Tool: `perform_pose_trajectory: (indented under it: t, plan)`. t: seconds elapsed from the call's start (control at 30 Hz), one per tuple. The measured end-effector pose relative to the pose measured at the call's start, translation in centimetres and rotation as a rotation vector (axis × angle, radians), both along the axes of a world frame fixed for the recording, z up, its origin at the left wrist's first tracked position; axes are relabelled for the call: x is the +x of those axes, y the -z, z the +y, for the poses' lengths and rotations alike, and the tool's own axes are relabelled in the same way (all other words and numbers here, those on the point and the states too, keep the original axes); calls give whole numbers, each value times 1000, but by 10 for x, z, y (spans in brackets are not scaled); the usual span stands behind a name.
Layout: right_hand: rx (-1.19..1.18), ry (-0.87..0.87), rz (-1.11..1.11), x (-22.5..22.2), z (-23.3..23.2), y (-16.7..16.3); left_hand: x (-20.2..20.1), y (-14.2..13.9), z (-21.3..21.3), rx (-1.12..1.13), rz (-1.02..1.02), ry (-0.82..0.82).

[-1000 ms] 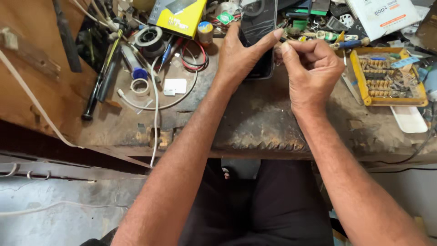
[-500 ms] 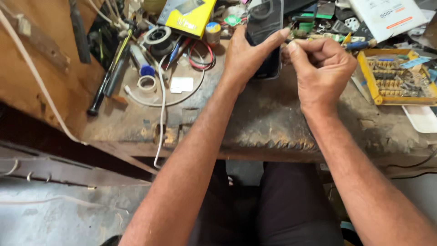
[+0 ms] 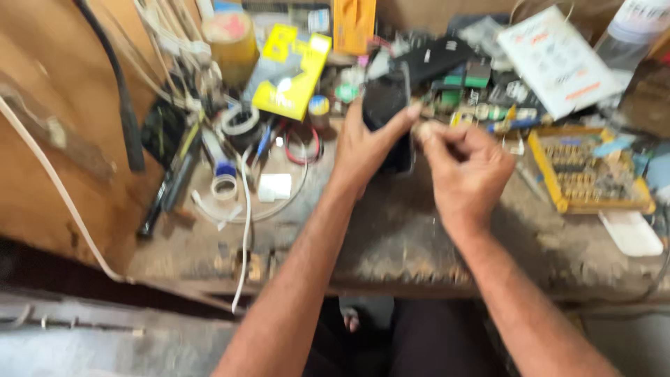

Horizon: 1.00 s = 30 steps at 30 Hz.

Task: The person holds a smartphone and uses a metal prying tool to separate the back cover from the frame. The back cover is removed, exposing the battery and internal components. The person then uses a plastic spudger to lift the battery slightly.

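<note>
My left hand (image 3: 364, 150) wraps around a black phone (image 3: 386, 112), holding it upright above the counter (image 3: 391, 244). My right hand (image 3: 466, 167) is pinched shut just beside the phone's edge; what it pinches is too blurred to tell. Clutter crowds in behind: a yellow box (image 3: 292, 75), a white booklet (image 3: 555, 59), rolls of tape (image 3: 225, 187) and a white cable (image 3: 246, 230) trailing over the counter's front edge. The counter is worn, dusty wood. To my right, a yellow tray (image 3: 551, 183) holds rows of small screwdriver bits.
</note>
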State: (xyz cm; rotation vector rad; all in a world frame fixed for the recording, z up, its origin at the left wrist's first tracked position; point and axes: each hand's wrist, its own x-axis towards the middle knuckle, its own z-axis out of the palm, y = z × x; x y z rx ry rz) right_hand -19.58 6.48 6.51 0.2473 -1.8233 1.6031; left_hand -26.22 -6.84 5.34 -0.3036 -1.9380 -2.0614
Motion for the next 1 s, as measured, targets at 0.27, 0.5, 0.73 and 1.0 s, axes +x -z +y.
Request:
perform_pose_trajectory:
  t: [0.27,0.5,0.73,1.0]
  plan:
    - [-101,38,-154,-6,0,20,2,10,-2,53,-149,46]
    - [-448,-132,-161,-19,1,38,1,13,-2,74,-218,60]
    - [-285,-15,-134,-24,1,37,5,3,-1,-27,-245,2]
    - [-160,29,-81,-22,1,36,6,2,1,-66,-243,-25]
